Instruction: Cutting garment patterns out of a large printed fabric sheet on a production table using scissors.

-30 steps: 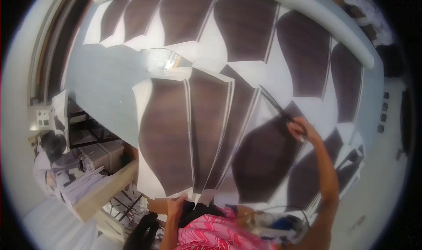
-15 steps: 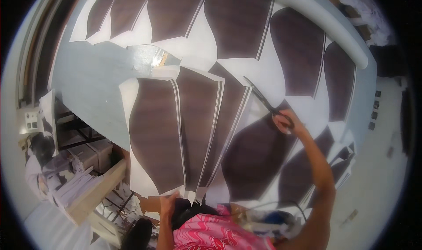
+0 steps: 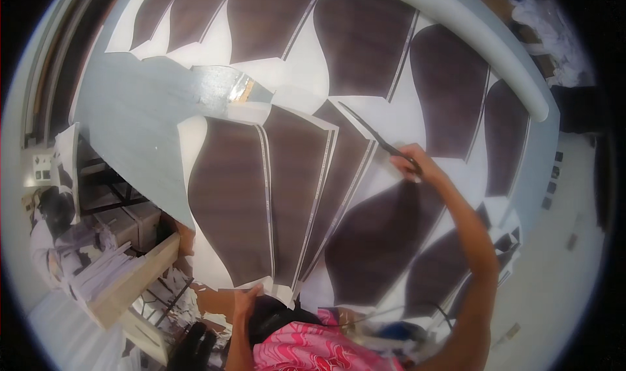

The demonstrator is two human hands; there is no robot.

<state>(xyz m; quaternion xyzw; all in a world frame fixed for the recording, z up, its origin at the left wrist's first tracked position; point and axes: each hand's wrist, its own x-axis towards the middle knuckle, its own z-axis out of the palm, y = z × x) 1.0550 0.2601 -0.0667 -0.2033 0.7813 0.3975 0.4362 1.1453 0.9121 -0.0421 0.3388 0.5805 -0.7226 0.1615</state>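
Observation:
My right hand [image 3: 416, 163] is wrapped round the handles of dark scissors [image 3: 366, 124]. Their blades point up and left, across the far edge of the printed sheet. My left hand [image 3: 248, 297] pinches the near bottom corner of a white sheet with a dark brown curved panel [image 3: 229, 201]. Beside that panel, two more brown panels [image 3: 297, 149] fan out to the right, partly overlapped, each with a narrow striped border. Under my right wrist lies another brown panel [image 3: 378, 240] on white sheet.
A long white roll [image 3: 502, 51] curves along the table's far edge, below it a row of brown panels [image 3: 368, 38]. A wooden box [image 3: 137, 273] with white offcuts stands at the lower left. Grey table surface [image 3: 137, 110] shows at left.
My right hand has moved up and left with the scissors, whose tip now reaches farther along the panels' far edge. My left hand stays at the near corner. The view has shifted slightly.

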